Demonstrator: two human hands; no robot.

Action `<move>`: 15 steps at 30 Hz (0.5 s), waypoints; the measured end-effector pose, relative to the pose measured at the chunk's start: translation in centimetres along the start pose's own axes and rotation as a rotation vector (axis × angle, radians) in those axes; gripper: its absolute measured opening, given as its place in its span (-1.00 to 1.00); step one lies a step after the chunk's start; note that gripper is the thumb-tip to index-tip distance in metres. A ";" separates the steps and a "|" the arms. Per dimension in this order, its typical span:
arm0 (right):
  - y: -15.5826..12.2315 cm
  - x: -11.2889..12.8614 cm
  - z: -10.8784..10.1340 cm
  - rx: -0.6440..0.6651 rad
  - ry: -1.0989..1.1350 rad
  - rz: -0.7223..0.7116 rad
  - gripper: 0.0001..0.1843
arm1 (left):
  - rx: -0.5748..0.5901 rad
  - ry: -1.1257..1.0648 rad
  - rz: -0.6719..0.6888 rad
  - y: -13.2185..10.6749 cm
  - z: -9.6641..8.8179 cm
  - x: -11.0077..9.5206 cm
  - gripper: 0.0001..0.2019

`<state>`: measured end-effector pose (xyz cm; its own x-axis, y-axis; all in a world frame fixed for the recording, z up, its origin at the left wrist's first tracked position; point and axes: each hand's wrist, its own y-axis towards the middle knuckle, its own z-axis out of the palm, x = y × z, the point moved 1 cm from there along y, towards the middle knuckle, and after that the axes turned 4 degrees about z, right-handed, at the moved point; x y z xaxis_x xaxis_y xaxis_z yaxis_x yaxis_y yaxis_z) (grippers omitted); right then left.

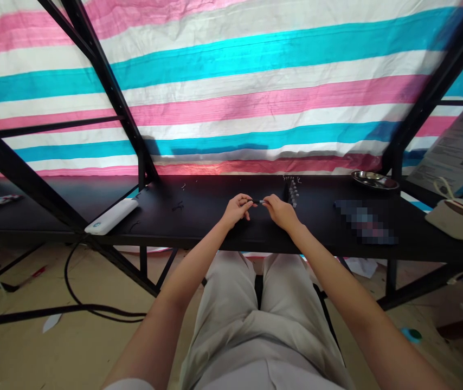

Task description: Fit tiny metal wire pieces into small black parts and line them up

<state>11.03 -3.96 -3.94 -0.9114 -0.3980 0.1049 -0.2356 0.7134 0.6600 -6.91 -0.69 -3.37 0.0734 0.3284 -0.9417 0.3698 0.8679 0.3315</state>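
Above the black table, my left hand (238, 210) pinches one end of a short, thin black rod (257, 201). My right hand (280, 211) grips the rod's other end, where a pale tip shows at the fingers. The rod lies level between the two hands; its exact kind is too small to tell. Just beyond my right hand is a row of small silvery pieces (293, 190) along a dark holder. Some little black pieces (178, 206) lie to the left of my left hand.
A white oblong case (112, 216) lies at the left. Towards the right are a shiny metal dish (374, 180), a blurred-out flat object (365, 221) and a beige bag (457, 218). Black frame posts (111, 89) rise before a striped sheet (256, 59). The table's front edge (199, 241) runs above my knees.
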 end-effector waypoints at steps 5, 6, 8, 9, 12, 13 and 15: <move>0.0 0.0 -0.1 0.004 0.019 -0.001 -0.59 | -0.002 0.001 -0.010 0.0 0.0 0.1 -0.66; 0.0 0.0 -0.1 0.003 0.025 -0.012 -0.59 | 0.000 0.001 -0.012 0.0 0.0 0.1 -0.65; -0.1 0.1 -0.1 0.008 0.034 -0.031 -0.59 | 0.006 0.003 -0.016 -0.1 0.0 0.1 -0.65; -0.1 0.1 -0.1 0.012 0.038 -0.035 -0.59 | 0.010 0.004 -0.017 -0.1 0.0 0.1 -0.64; -0.1 0.1 -0.1 0.033 0.046 -0.038 -0.60 | 0.028 0.017 -0.023 -0.3 0.1 -0.1 -0.65; -0.1 0.1 -0.1 0.037 0.048 -0.038 -0.61 | 0.036 0.025 -0.028 -0.3 0.1 -0.1 -0.65; -0.1 0.2 -0.1 0.042 0.053 -0.045 -0.62 | 0.049 0.042 -0.045 -0.4 0.2 -0.3 -0.64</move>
<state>10.96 -4.16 -3.88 -0.8806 -0.4595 0.1160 -0.2910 0.7174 0.6330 -6.91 -1.18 -3.24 0.0171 0.3057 -0.9520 0.4173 0.8630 0.2847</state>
